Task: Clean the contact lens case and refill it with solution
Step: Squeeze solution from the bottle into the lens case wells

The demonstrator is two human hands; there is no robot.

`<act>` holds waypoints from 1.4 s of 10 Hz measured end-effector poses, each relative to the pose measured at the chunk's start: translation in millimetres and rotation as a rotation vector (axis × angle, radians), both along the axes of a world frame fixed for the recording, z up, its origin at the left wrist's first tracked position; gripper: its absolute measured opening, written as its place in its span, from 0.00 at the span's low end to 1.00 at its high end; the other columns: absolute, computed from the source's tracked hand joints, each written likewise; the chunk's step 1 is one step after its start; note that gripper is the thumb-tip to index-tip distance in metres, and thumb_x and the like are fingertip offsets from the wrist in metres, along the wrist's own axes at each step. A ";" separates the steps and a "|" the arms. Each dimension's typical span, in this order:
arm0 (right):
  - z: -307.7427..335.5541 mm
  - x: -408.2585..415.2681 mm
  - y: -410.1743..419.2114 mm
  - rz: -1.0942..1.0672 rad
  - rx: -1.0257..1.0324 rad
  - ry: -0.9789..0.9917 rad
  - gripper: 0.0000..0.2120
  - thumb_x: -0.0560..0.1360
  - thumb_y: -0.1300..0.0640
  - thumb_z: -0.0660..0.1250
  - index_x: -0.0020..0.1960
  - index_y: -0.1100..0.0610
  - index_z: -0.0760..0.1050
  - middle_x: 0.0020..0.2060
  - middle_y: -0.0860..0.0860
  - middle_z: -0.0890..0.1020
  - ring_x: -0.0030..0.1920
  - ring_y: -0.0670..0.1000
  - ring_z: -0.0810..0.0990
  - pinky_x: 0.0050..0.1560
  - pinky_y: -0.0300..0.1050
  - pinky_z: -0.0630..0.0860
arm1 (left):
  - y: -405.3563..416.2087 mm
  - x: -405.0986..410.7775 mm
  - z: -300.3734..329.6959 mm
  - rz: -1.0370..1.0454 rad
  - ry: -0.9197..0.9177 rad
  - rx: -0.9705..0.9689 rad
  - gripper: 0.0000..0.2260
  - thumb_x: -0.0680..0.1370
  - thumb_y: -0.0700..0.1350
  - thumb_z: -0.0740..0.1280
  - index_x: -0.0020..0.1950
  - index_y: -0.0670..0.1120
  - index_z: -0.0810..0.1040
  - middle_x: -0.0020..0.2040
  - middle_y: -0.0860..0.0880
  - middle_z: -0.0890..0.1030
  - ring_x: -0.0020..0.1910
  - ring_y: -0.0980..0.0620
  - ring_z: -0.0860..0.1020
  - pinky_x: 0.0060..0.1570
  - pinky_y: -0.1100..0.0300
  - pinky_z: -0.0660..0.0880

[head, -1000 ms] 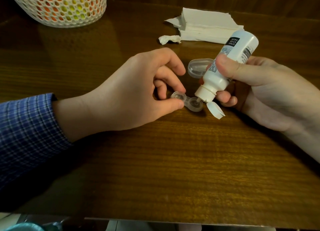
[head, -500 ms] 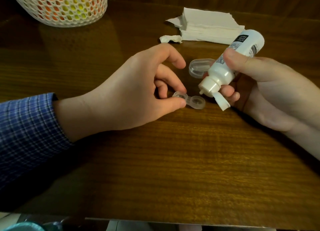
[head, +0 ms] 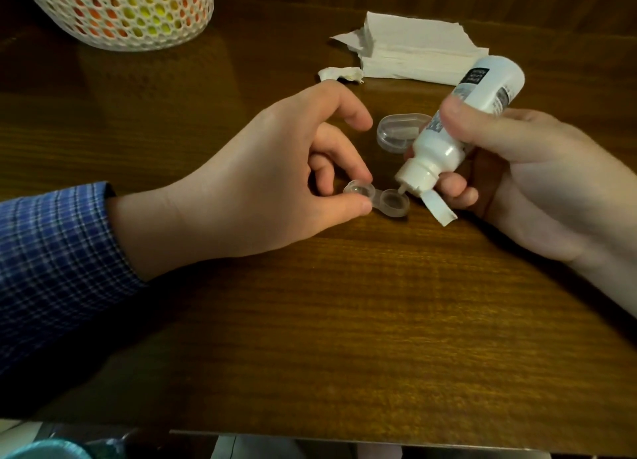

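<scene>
A clear two-well contact lens case (head: 389,204) lies on the brown wooden table (head: 344,320). My left hand (head: 262,179) pinches its left well between thumb and fingers. My right hand (head: 524,179) grips a white solution bottle (head: 462,127), tilted nozzle-down, with the tip just above the rim of the right well. The bottle's flip cap hangs open below the nozzle. A clear lid (head: 400,131) lies just behind the case, partly hidden by the bottle.
A stack of white tissues (head: 413,51) sits at the back, with a crumpled scrap (head: 339,74) beside it. A white mesh basket (head: 120,6) holding orange and yellow things stands at the back left. The table's front edge runs along the bottom.
The bottle's nozzle lifted off the right well half a second ago and has now come back down to its rim. My left hand has kept its pinch on the case.
</scene>
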State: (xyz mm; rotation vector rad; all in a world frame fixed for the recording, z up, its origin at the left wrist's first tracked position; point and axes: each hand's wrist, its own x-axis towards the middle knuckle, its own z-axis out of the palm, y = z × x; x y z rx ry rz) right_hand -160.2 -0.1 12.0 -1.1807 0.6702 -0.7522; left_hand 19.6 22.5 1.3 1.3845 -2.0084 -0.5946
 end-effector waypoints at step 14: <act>0.7 -38.2 -25.6 -0.153 0.011 0.187 0.14 0.69 0.50 0.72 0.50 0.57 0.80 0.40 0.54 0.84 0.29 0.46 0.75 0.26 0.34 0.71 | -1.0 0.7 -1.0 0.001 -0.003 -0.004 0.27 0.70 0.50 0.78 0.66 0.50 0.72 0.46 0.59 0.86 0.39 0.56 0.83 0.37 0.71 0.77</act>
